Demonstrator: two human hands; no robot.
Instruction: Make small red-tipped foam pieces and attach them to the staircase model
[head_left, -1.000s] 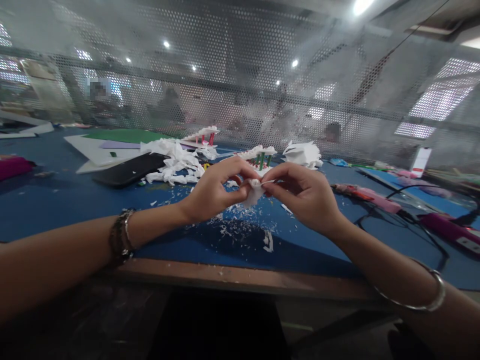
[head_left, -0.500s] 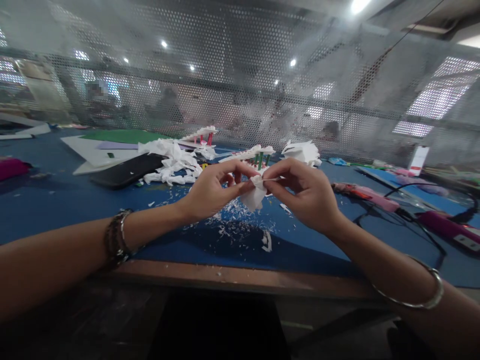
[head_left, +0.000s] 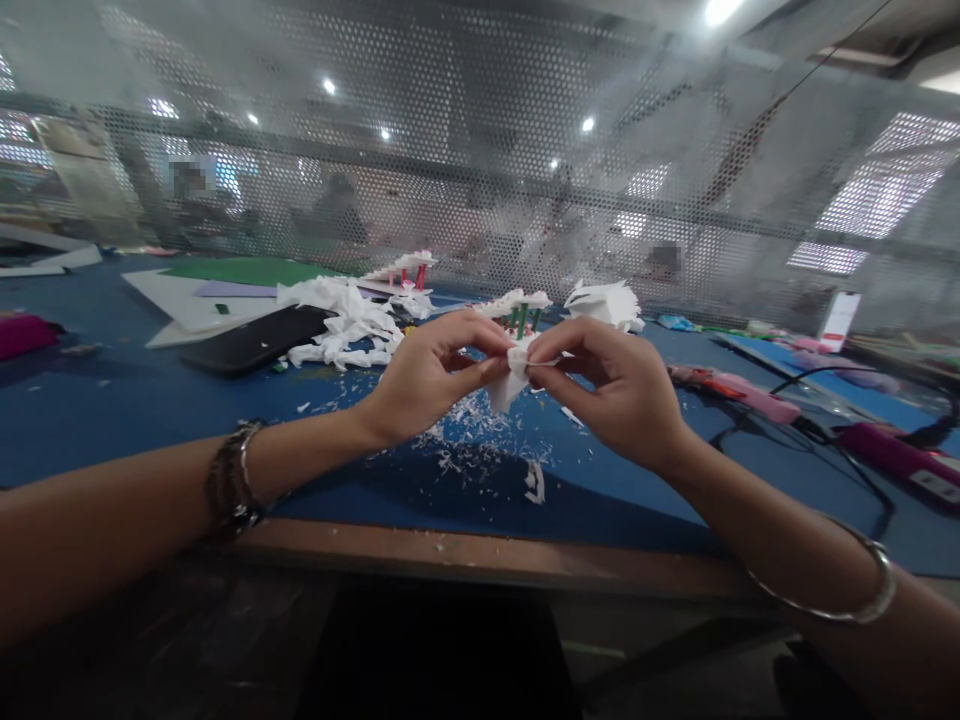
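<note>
Between my two hands, above the blue table, is a small white piece of thin, tissue-like paper (head_left: pixel 512 388) with a flap hanging down. My left hand (head_left: pixel 439 375) pinches its left side between thumb and fingers. From the other side, the thumb and forefinger of my right hand (head_left: pixel 611 385) grip the same paper, the fingertips of both hands almost touching. Just behind them stands a small white model with green posts (head_left: pixel 523 318), partly hidden by my hands. White shreds (head_left: pixel 472 440) are scattered on the table below, near a torn white scrap (head_left: pixel 534 482).
A heap of crumpled white paper (head_left: pixel 345 325) lies left beside a black phone-like slab (head_left: pixel 255 342) and coloured sheets (head_left: pixel 247 272). Another white model with red posts (head_left: pixel 405 270) stands behind. At right are a pink tool (head_left: pixel 757 398), black cables and a purple power strip (head_left: pixel 892 455).
The white paper has turned slightly between my fingertips, and its hanging flap looks narrower. Both hands keep their pinch, with only small finger shifts.
</note>
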